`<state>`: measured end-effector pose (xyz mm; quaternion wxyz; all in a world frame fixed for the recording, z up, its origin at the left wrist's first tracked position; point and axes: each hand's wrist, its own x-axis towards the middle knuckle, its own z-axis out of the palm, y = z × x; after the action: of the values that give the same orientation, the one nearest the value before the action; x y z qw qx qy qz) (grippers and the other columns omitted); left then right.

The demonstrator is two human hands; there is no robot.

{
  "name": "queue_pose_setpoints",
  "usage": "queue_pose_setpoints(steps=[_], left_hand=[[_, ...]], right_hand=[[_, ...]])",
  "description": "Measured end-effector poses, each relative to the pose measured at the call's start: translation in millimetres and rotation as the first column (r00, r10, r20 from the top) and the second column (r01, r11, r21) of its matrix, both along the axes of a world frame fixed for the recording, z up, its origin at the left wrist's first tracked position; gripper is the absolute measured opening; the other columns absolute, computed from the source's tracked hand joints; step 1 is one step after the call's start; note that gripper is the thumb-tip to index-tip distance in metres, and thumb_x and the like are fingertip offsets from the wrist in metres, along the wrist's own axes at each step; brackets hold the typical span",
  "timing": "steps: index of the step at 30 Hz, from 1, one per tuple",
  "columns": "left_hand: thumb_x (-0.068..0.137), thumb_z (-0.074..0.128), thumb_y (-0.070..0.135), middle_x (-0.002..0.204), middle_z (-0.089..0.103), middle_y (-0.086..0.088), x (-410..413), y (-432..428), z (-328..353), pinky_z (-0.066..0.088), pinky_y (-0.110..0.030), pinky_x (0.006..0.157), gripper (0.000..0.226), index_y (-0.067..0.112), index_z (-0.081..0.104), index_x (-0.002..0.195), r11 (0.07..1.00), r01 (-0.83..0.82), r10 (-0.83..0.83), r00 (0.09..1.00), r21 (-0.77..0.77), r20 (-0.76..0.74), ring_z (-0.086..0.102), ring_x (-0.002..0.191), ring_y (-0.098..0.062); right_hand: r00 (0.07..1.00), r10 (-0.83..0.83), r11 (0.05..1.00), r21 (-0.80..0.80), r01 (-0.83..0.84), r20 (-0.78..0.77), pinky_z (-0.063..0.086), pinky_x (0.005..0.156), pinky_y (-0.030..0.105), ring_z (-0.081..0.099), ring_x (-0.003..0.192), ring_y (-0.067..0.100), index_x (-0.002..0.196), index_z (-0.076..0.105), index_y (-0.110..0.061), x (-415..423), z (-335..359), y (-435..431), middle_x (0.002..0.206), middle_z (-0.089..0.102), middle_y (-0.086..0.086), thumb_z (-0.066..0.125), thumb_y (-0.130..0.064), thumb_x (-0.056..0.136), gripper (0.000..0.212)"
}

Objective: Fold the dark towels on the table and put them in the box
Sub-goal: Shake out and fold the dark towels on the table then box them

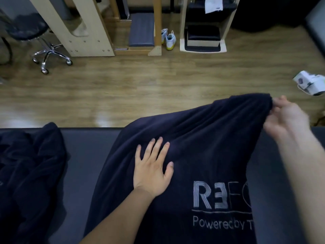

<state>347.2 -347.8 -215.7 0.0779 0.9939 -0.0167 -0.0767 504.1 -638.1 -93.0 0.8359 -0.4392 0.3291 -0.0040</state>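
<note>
I see a dark navy towel (193,138) with pale grey lettering near me, and a second towel (29,164) at left in the same navy. The table (84,155) is slate grey; the far floor (140,85) is light-brown wood grain, with white, yellow-soled shoes (169,40).

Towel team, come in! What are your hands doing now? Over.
Left hand flat on dark navy lettered towel. Right hand pinches its raised corner. Second crumpled dark towel lies left, apart.
</note>
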Motion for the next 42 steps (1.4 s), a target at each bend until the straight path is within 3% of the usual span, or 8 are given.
queue_pose_setpoints(steps=[8,12,16,20,25,27,36,42], left_hand=[[0.092,0.052,0.048,0.129,0.049,-0.006,85.7,66.9,56.9,0.047,-0.046,0.093,0.045,0.024,0.054,0.13,0.811,-0.446,0.498,0.866,-0.379,0.047,0.059,0.11,-0.033],[0.085,0.038,0.077,0.144,0.051,-0.008,123.4,106.4,52.8,0.018,-0.055,0.115,0.074,0.026,0.053,0.136,0.864,-0.504,0.469,0.793,0.015,-0.389,0.041,0.135,-0.037],[0.072,0.059,0.07,0.121,0.066,0.001,125.3,88.3,48.8,0.034,-0.045,0.109,0.057,0.027,0.064,0.109,0.813,-0.53,0.316,0.75,-0.242,-0.581,0.058,0.115,-0.028],[0.088,0.066,0.0,0.08,0.075,0.008,127.5,80.4,45.8,0.054,-0.018,0.06,0.018,0.018,0.067,0.094,0.333,-0.551,0.305,0.831,-0.766,-0.465,0.066,0.085,-0.018],[0.091,0.06,0.0,0.108,0.072,-0.005,121.4,132.3,64.1,0.058,-0.035,0.08,0.038,0.019,0.059,0.124,-0.216,-0.432,0.453,0.75,-0.876,-0.482,0.07,0.094,-0.02],[0.092,0.059,0.003,0.111,0.071,-0.005,115.2,151.4,71.5,0.059,-0.036,0.08,0.039,0.021,0.059,0.126,-0.198,-0.467,0.384,0.772,-0.862,-0.507,0.07,0.096,-0.02],[0.097,0.059,0.01,0.119,0.067,-0.008,127.8,154.7,54.9,0.052,-0.042,0.093,0.031,0.021,0.058,0.126,0.204,-0.646,0.453,0.728,-0.735,-0.515,0.065,0.101,-0.024],[0.094,0.064,0.012,0.108,0.069,0.0,137.9,166.1,56.0,0.056,-0.03,0.074,0.018,0.024,0.059,0.106,0.027,-0.485,0.542,0.742,-0.874,-0.394,0.068,0.09,-0.014]], right_hand=[[0.798,0.584,0.811,0.067,-0.581,-0.15,0.061,0.059,0.033,0.073,0.066,0.022,0.103,0.068,-0.004,-6.9,74.3,60.9,0.079,0.072,0.009,0.071,-0.025,0.084,0.028],[0.51,0.788,0.577,0.122,-0.808,-0.346,0.063,0.062,0.038,0.073,0.069,0.027,0.083,0.076,-0.003,-44.3,58.1,73.1,0.089,0.075,0.017,0.076,-0.033,0.065,0.035],[0.451,0.77,0.559,0.136,-0.818,-0.452,0.057,0.08,0.038,0.071,0.086,0.031,0.111,0.072,-0.007,-74.8,27.8,56.3,0.105,0.074,0.018,0.067,-0.033,0.076,0.045],[0.755,0.606,0.775,-0.03,-0.631,-0.249,0.06,0.056,0.029,0.073,0.067,0.018,0.094,0.075,-0.018,-47.4,23.2,32.6,0.084,0.076,0.008,0.077,-0.028,0.067,0.029],[0.995,-0.096,0.969,0.228,0.099,-0.025,0.061,0.059,0.032,0.075,0.076,0.016,0.1,0.059,-0.01,4.9,11.7,-18.6,0.105,0.073,0.008,0.061,0.021,0.073,0.041],[0.998,0.04,0.984,0.176,-0.032,-0.04,0.062,0.06,0.035,0.076,0.08,0.023,0.094,0.058,-0.008,2.5,-9.4,-12.4,0.098,0.073,0.016,0.087,0.01,0.037,0.066],[0.606,0.479,0.297,-0.532,-0.793,-0.636,0.041,0.068,0.029,0.052,0.076,0.012,0.083,0.056,-0.019,-7.3,-60.3,54.8,0.084,0.057,-0.005,0.072,-0.032,0.09,0.022],[0.898,0.337,0.682,-0.584,-0.441,-0.284,0.053,0.066,0.035,0.061,0.074,0.019,0.085,0.049,-0.021,24.7,-34.7,40.8,0.096,0.06,0.006,0.049,-0.013,0.101,0.018]])
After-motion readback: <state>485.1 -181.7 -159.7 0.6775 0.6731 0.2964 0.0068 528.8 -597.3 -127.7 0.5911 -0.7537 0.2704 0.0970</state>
